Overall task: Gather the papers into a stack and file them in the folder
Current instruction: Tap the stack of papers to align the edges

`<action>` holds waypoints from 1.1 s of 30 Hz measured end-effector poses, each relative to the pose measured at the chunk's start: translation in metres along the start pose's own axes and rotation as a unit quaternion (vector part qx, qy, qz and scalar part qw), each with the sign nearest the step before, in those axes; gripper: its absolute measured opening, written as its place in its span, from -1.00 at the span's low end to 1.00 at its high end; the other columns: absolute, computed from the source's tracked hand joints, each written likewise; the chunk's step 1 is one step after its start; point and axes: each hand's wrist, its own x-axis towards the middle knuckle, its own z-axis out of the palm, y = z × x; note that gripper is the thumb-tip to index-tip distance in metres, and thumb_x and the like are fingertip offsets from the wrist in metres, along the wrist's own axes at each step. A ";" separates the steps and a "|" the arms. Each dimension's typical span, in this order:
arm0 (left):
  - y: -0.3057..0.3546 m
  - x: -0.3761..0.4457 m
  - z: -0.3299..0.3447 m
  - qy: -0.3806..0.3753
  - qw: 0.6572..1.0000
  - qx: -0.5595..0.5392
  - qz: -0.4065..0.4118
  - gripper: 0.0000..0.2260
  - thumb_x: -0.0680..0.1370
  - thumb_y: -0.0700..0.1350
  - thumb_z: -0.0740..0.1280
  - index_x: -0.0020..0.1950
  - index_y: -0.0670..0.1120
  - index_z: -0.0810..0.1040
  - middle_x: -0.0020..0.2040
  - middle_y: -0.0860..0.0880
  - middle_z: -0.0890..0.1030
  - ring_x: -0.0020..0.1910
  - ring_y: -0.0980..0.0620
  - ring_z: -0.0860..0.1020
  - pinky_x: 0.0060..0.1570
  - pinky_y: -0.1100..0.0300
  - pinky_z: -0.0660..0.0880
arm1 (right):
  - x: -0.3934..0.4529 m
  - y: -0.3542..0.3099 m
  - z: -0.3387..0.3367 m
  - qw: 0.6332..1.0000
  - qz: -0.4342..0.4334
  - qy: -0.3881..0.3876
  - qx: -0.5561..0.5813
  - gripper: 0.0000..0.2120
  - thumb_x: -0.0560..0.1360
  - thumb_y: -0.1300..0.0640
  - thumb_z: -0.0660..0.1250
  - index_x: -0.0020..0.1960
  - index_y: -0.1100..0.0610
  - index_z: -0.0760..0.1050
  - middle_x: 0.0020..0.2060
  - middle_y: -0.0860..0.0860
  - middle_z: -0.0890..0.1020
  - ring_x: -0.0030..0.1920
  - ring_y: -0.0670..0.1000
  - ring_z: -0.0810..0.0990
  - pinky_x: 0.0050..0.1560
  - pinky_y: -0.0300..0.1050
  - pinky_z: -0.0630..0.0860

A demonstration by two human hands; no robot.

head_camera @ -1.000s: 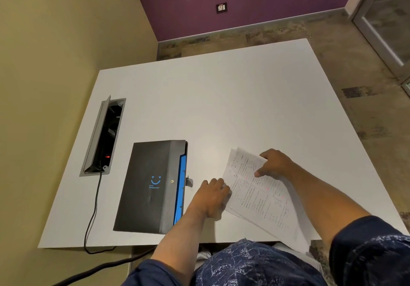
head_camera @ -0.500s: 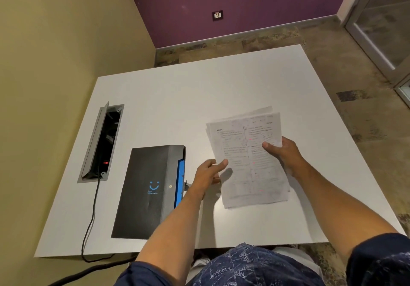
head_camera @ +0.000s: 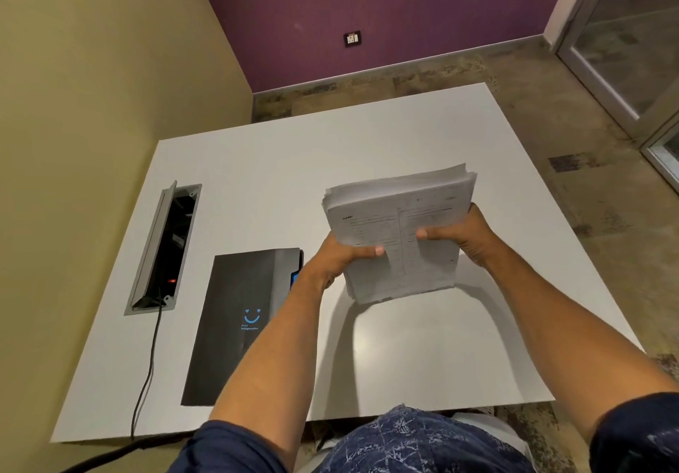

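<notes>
Bottom of frame: our lap in blue patterned fabric (head_camera: 404, 439), dark sleeves at both lower corners. Forearms run up from there over the white table (head_camera: 367, 149).

Lower left of centre: the dark folder (head_camera: 235, 322) lies flat on the table, closed, blue smiley mark on its cover, blue edge showing at its upper right corner beside our left wrist.

Centre: left hand (head_camera: 338, 259) closed on the left edge of the paper stack (head_camera: 397, 234), thumb laid across the printed top sheet. Right hand (head_camera: 466, 237) closed on the right edge, thumb likewise on top. The stack is held tilted, its lower edge near the tabletop; contact cannot be told. Sheet edges uneven at the top.

Left, further back: open cable box (head_camera: 161, 248) set into the table, black cord (head_camera: 147, 369) trailing off the near edge.

Top: purple wall with a socket (head_camera: 352, 38).
</notes>
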 end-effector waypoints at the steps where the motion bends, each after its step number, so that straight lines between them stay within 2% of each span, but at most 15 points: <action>1: 0.001 -0.001 -0.002 0.000 1.000 -0.003 0.000 -0.50 0.37 -0.28 0.62 0.25 0.01 0.63 0.18 0.02 0.72 0.17 0.07 0.68 0.04 0.25 0.62 | 0.000 -0.002 0.000 1.000 -0.005 0.001 -0.006 -0.38 -0.04 -0.07 0.80 0.00 -0.12 0.74 0.04 -0.04 0.78 0.07 -0.05 0.75 -0.05 -0.19 0.68; 5: -0.007 -0.003 -0.007 -0.003 1.000 -0.003 -0.017 -0.43 0.33 -0.23 0.65 0.31 -0.02 0.60 0.20 0.02 0.72 0.19 0.05 0.67 0.04 0.27 0.62 | -0.004 0.007 -0.002 1.000 -0.007 0.006 -0.014 -0.36 -0.08 -0.09 0.80 -0.01 -0.11 0.75 0.02 -0.04 0.78 0.06 -0.05 0.76 -0.02 -0.18 0.69; 10: -0.041 -0.009 -0.003 0.008 0.997 0.032 -0.076 -0.40 0.35 -0.24 0.64 0.36 -0.06 0.58 0.25 -0.01 0.69 0.27 -0.01 0.62 0.36 -0.03 0.53 | -0.018 0.045 -0.008 0.997 0.062 0.029 -0.028 -0.36 -0.02 0.01 0.76 0.04 0.04 0.71 0.01 -0.05 0.79 0.03 -0.05 0.76 0.14 -0.02 0.69; 13: -0.048 -0.009 0.004 0.027 0.997 0.033 -0.057 -0.46 0.40 -0.22 0.62 0.34 0.00 0.56 0.26 -0.01 0.67 0.26 0.02 0.62 0.27 0.08 0.58 | -0.021 0.055 -0.006 0.996 0.081 0.039 -0.026 -0.37 0.01 0.04 0.76 0.06 0.04 0.71 0.01 -0.03 0.79 0.03 -0.03 0.77 0.13 -0.01 0.68; 15: -0.045 -0.010 0.008 0.040 0.997 0.038 -0.049 -0.51 0.42 -0.19 0.60 0.29 0.07 0.58 0.23 0.03 0.68 0.22 0.07 0.63 0.13 0.23 0.60 | -0.020 0.056 -0.005 0.995 0.076 0.054 -0.021 -0.38 -0.02 0.02 0.77 0.02 0.01 0.72 0.00 -0.03 0.79 0.02 -0.04 0.77 0.04 -0.10 0.70; 17: -0.044 -0.011 0.007 0.047 0.997 0.046 -0.048 -0.54 0.42 -0.17 0.61 0.26 0.08 0.60 0.21 0.05 0.69 0.19 0.09 0.64 0.04 0.28 0.61 | -0.020 0.055 -0.007 0.996 0.069 0.051 -0.022 -0.43 -0.01 0.02 0.78 -0.02 -0.03 0.75 0.00 -0.03 0.79 0.01 -0.05 0.77 -0.03 -0.17 0.70; 21: -0.055 -0.013 0.009 0.048 0.994 0.073 -0.069 -0.58 0.44 -0.19 0.58 0.26 0.00 0.60 0.23 -0.03 0.68 0.22 -0.03 0.63 0.18 0.11 0.61 | -0.028 0.062 -0.009 0.995 0.094 0.018 -0.039 -0.38 0.02 -0.02 0.75 0.06 0.02 0.72 0.01 -0.05 0.79 0.02 -0.03 0.77 -0.01 -0.15 0.71; 24: -0.059 -0.014 0.011 0.081 0.991 0.064 -0.080 -0.61 0.48 -0.13 0.56 0.29 -0.07 0.61 0.21 -0.05 0.69 0.20 -0.08 0.65 0.16 0.08 0.62 | -0.030 0.062 -0.005 0.995 0.096 0.022 -0.027 -0.41 0.09 -0.02 0.73 0.09 0.00 0.70 0.01 -0.07 0.79 0.02 -0.06 0.77 -0.07 -0.22 0.70; 26: -0.057 -0.015 0.011 0.096 0.991 0.035 -0.088 -0.58 0.46 -0.07 0.58 0.30 -0.09 0.64 0.17 -0.03 0.72 0.16 -0.06 0.69 0.15 0.07 0.65 | -0.029 0.059 -0.003 0.995 0.094 0.017 -0.010 -0.51 0.17 0.04 0.72 0.09 -0.03 0.72 0.04 -0.05 0.78 0.03 -0.05 0.77 -0.10 -0.25 0.68; 28: -0.057 -0.019 0.012 0.104 0.990 -0.010 -0.095 -0.60 0.46 -0.06 0.58 0.27 -0.07 0.66 0.13 -0.01 0.75 0.13 -0.05 0.71 0.14 0.08 0.66 | -0.029 0.058 -0.001 0.995 0.097 0.001 0.013 -0.55 0.30 0.16 0.69 0.15 -0.01 0.70 0.10 -0.01 0.77 0.09 -0.01 0.76 -0.04 -0.21 0.68; 30: -0.059 -0.022 0.018 0.109 0.985 -0.086 -0.103 -0.61 0.49 -0.14 0.56 0.30 -0.13 0.64 0.16 -0.06 0.74 0.15 -0.07 0.71 0.17 0.00 0.64 | -0.030 0.062 0.001 0.992 0.116 -0.012 0.036 -0.53 0.38 0.26 0.63 0.23 0.00 0.64 0.15 -0.02 0.75 0.16 0.01 0.74 0.02 -0.19 0.67; 33: -0.066 -0.026 0.025 0.129 0.974 -0.121 -0.138 -0.59 0.50 -0.26 0.53 0.34 -0.23 0.58 0.18 -0.16 0.72 0.16 -0.19 0.69 0.18 -0.14 0.62 | -0.038 0.076 0.006 0.981 0.179 -0.037 0.059 -0.53 0.40 0.16 0.62 0.28 0.01 0.63 0.18 0.03 0.74 0.17 0.07 0.73 -0.02 -0.12 0.68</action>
